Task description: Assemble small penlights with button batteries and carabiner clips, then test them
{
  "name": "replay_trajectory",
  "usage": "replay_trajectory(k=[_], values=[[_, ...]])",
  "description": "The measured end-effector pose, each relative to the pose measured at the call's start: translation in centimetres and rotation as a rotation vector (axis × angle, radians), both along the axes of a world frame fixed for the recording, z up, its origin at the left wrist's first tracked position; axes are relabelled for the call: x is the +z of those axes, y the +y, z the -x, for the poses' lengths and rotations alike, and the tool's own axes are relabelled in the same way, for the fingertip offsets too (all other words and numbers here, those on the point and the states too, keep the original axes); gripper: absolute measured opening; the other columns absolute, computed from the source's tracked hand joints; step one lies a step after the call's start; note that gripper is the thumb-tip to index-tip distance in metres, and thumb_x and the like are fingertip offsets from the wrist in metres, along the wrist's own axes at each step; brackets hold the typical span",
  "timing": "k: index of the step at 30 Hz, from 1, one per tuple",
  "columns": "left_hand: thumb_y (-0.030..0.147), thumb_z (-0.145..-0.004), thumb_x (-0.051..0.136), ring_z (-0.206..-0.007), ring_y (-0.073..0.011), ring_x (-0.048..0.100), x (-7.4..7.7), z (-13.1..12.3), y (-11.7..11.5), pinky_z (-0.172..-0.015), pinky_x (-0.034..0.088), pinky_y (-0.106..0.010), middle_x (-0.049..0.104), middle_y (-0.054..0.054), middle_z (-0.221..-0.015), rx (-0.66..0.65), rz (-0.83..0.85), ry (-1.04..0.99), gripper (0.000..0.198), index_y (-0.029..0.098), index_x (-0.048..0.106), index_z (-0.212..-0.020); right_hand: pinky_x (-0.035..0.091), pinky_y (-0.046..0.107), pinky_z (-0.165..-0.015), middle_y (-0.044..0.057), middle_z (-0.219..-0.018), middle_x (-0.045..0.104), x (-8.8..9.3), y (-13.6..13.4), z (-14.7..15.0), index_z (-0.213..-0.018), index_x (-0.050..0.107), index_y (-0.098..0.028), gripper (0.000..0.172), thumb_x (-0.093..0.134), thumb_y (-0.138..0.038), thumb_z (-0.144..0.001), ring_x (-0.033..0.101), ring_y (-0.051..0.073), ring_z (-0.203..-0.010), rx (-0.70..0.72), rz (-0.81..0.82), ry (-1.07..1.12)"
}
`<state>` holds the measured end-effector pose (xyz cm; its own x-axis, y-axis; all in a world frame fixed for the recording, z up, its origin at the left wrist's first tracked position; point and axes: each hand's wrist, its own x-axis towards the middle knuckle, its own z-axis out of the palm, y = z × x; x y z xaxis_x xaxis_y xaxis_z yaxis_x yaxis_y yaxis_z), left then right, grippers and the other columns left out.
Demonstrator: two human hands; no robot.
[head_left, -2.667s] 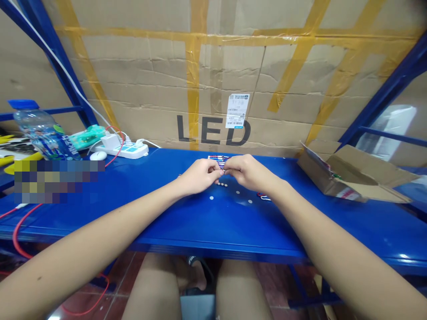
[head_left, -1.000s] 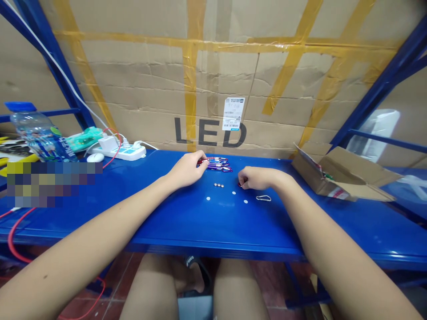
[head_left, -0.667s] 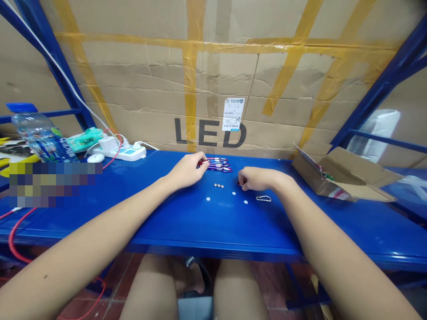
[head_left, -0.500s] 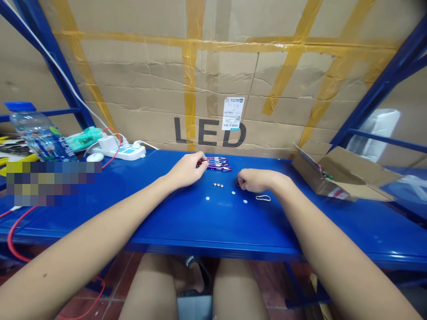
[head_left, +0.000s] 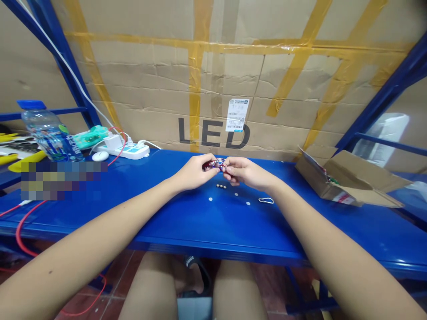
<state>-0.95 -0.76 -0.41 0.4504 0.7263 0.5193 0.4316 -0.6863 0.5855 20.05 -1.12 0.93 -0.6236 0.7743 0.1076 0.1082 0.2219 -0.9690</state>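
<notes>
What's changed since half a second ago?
The right hand moved left, from its spot over the table near the clip, to the left hand's fingertips. What it pinches is too small to tell. The left hand still holds the red tube. Unmoved: clip, cells, three discs, box.

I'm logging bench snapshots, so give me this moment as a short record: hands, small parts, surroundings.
Left hand: holds a dark red item, partly hidden
Right hand: fingertips closed close to the left hand's; anything held is unclear
Small parts: row of small metallic pieces, three pale discs, silver carabiner
Surface: blue table
Person's left: blue-capped bottle, white power strip
Person's right: open cardboard box
Behind: large carton marked LED
</notes>
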Motion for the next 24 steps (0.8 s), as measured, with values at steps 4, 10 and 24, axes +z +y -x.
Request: replay_trajectory(k=[4,10,24], values=[[0.031,-0.086,0.059,-0.064,-0.0115,0.043,0.2,-0.3,-0.3,-0.061,0.034,-0.027,0.05,0.003,-0.067,-0.041,0.007,-0.017,0.02,0.017,0.055,-0.072,0.032,0.024,-0.051,-0.002,-0.066,0.051,-0.3,0.0,0.2,-0.078,0.055,-0.017,0.02,0.069,-0.031,-0.08,0.041,0.009,-0.056,0.027,0.11,0.073],[0.03,-0.09,0.055,-0.066,-0.013,0.049,0.2,-0.4,-0.5,-0.064,0.038,-0.027,0.058,0.002,-0.071,-0.04,-0.025,0.003,0.017,0.018,0.055,-0.078,0.027,0.023,-0.05,-0.001,-0.061,0.051,0.0,-0.3,0.9,-0.073,0.056,-0.016,0.018,0.07,-0.026,-0.077,0.04,0.009,-0.055,-0.085,0.228,0.181],[0.028,-0.094,0.051,-0.065,-0.0124,0.056,-0.3,-0.9,-0.5,-0.064,0.041,-0.027,0.069,0.001,-0.077,-0.034,-0.041,-0.037,0.015,0.02,0.054,-0.082,0.023,0.024,-0.044,-0.006,-0.053,0.046,-0.8,-0.1,2.0,-0.071,0.045,-0.021,0.015,0.057,-0.023,-0.079,0.034,0.008,-0.044,-0.33,-0.103,0.092]])
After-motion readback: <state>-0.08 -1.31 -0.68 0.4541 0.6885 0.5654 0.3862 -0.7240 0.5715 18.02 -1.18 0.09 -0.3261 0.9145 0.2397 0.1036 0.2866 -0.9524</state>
